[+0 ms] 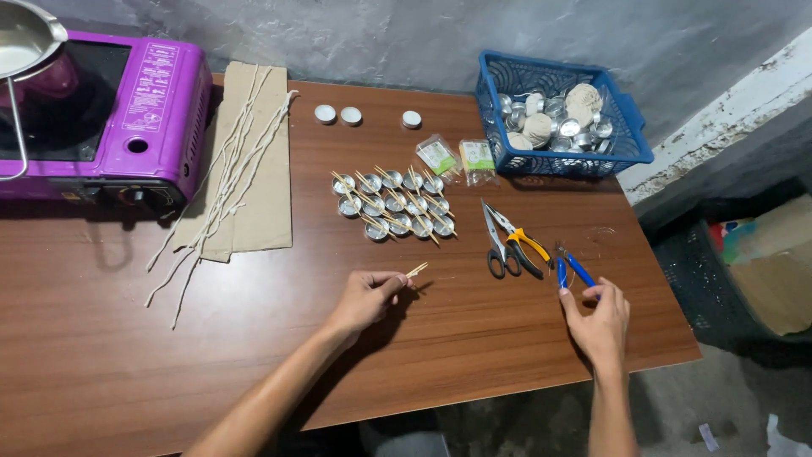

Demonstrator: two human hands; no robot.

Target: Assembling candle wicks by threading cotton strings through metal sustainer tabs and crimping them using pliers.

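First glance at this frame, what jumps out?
The purple stove at the table's far left and the blue basket of metal cups at far right. Mid-table sits a cluster of small metal cups crossed by wooden sticks. Nearer, the left hand pinches small sticks; the right hand touches blue-handled pliers beside scissors.

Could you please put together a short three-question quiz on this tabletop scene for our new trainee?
1. True or false: the left hand pinches thin wooden sticks.
2. What is the right hand touching?
A. black-handled scissors
B. blue-handled pliers
C. blue plastic basket
3. Fill in: the pale cotton wick strings lie across a flat piece of ______ beside the purple portable stove.

Key
1. True.
2. B; the fingertips rest on the blue handles.
3. Cardboard.
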